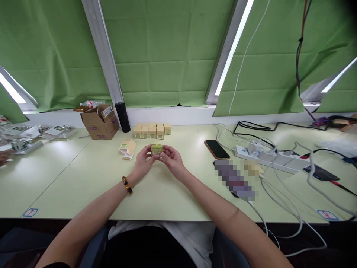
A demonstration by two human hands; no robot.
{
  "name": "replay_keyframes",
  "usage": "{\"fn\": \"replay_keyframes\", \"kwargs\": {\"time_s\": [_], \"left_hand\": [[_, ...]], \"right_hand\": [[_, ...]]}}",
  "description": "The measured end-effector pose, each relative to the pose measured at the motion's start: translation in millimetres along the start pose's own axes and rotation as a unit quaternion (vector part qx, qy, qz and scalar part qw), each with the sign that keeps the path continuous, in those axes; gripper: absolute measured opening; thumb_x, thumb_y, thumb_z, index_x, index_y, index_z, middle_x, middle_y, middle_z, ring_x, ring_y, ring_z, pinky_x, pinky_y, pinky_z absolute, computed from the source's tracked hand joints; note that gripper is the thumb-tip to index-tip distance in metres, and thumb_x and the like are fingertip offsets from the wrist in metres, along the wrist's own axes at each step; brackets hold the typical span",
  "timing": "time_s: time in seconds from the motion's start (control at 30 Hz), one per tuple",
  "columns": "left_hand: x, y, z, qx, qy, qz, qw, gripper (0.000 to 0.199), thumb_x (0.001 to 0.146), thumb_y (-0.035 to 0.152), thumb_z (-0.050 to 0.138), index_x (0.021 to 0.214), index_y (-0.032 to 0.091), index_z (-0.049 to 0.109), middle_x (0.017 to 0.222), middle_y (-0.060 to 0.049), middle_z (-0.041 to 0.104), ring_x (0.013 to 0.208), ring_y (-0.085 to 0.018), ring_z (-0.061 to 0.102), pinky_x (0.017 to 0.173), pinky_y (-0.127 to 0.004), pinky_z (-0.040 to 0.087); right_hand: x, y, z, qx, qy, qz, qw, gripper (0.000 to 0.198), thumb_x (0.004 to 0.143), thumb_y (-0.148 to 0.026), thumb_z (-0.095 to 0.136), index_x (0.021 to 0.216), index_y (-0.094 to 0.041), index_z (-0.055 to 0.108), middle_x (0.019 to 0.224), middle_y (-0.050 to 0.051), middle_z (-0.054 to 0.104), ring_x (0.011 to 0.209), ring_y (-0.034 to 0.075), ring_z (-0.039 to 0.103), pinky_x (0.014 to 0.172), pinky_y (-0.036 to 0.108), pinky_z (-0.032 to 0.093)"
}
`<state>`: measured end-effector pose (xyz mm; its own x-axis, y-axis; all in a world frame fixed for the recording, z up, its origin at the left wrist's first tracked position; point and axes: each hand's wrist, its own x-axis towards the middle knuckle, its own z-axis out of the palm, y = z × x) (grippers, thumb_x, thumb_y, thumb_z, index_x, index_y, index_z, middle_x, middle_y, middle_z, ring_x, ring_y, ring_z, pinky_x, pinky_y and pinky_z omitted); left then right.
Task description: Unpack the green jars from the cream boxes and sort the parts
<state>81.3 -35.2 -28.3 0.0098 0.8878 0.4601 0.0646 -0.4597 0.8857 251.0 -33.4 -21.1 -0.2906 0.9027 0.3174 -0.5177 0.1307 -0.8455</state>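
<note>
Between my two hands, just above the table, is a small green piece in a clear cup [156, 149] with a pale tip sticking up from its top. My left hand [144, 160] grips it from the left side, fingers curled and thumb at the front. On the other side my right hand [173, 160] pinches it the same way. An opened small cardboard box [127, 150] with a green label lies just left of my left hand, its flaps spread. Behind my hands stand several closed small tan boxes [152, 131] with green labels, grouped in rows.
A larger brown carton [100, 123] and a black cylinder [122, 117] stand at the back left. On the right lie a phone [216, 149], a white power strip [272, 159] and tangled cables. Another person's hand [3, 157] shows at the far left near several clear-wrapped packs [57, 130].
</note>
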Motion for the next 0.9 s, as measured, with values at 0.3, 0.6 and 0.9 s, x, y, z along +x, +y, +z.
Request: {"fn": "replay_keyframes", "kwargs": {"time_s": [0.3,0.6,0.9], "left_hand": [[-2,5,-3,-0.002,-0.017,0.046,0.999,0.045,0.092,0.048,0.075,0.126,0.021,0.064,0.128,-0.014,0.068,0.121,-0.026,0.065,0.101,-0.043,0.055],[-3,8,0,0.007,-0.010,0.041,0.999,0.039,0.094,0.044,0.072,0.125,0.022,0.062,0.130,-0.013,0.067,0.124,-0.026,0.063,0.095,-0.038,0.057],[-4,6,-1,-0.049,-0.071,-0.017,0.996,0.064,0.088,0.053,0.078,0.140,0.019,0.062,0.146,-0.017,0.063,0.130,-0.031,0.064,0.105,-0.044,0.057]], "right_hand": [[1,-7,-4,0.054,-0.021,0.026,0.998,0.048,0.082,-0.047,0.085,0.119,-0.026,0.064,0.107,0.006,0.078,0.095,0.026,0.077,0.099,0.054,0.060],[3,1,-5,0.091,-0.020,0.080,0.992,0.041,0.085,-0.050,0.077,0.112,-0.026,0.055,0.096,0.005,0.076,0.074,0.023,0.072,0.074,0.045,0.059],[7,8,-12,0.068,-0.012,0.111,0.991,0.043,0.082,-0.055,0.083,0.089,-0.024,0.053,0.077,0.002,0.073,0.062,0.019,0.068,0.059,0.034,0.055]]}}
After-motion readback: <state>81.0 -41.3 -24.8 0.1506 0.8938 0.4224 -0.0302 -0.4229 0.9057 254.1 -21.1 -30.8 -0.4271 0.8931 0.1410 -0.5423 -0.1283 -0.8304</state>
